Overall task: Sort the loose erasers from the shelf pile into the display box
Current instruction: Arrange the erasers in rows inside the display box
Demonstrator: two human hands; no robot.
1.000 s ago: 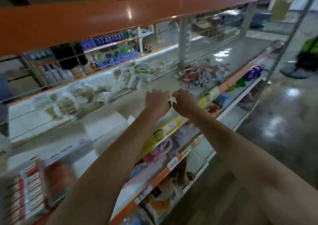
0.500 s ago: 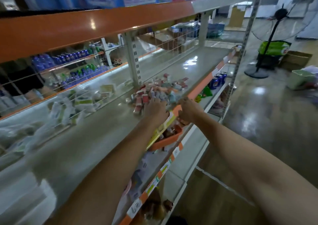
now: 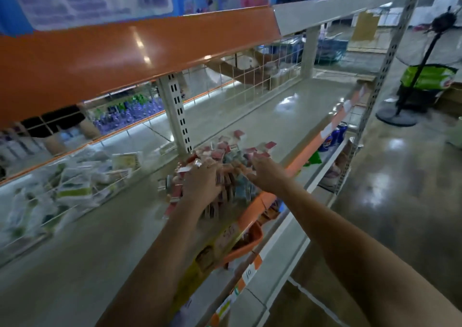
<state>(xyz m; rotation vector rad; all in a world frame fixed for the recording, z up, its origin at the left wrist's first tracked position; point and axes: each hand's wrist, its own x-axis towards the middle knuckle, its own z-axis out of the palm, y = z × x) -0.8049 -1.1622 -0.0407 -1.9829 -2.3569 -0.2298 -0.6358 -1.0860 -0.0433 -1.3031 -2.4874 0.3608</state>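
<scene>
A pile of loose erasers (image 3: 233,151), small red, pink and bluish packets, lies on the grey shelf (image 3: 287,116) close to its front edge. My left hand (image 3: 201,185) rests on the pile's left side, back up, fingers curled down among the erasers; whether it grips any is hidden. My right hand (image 3: 268,176) lies palm down on the right side of the pile with its fingers spread. No display box shows in this frame.
An orange shelf (image 3: 125,51) hangs low overhead. A slotted upright (image 3: 176,116) and wire grid (image 3: 250,76) stand behind the pile. White and green packets (image 3: 75,184) lie to the left. An orange basket (image 3: 250,239) sits on the shelf below. A fan stand (image 3: 400,111) is on the floor at right.
My view has swung right along the shelf. Both hands have moved from above the shelf's front edge forward onto the eraser pile, and the red and white box at lower left has left view.
</scene>
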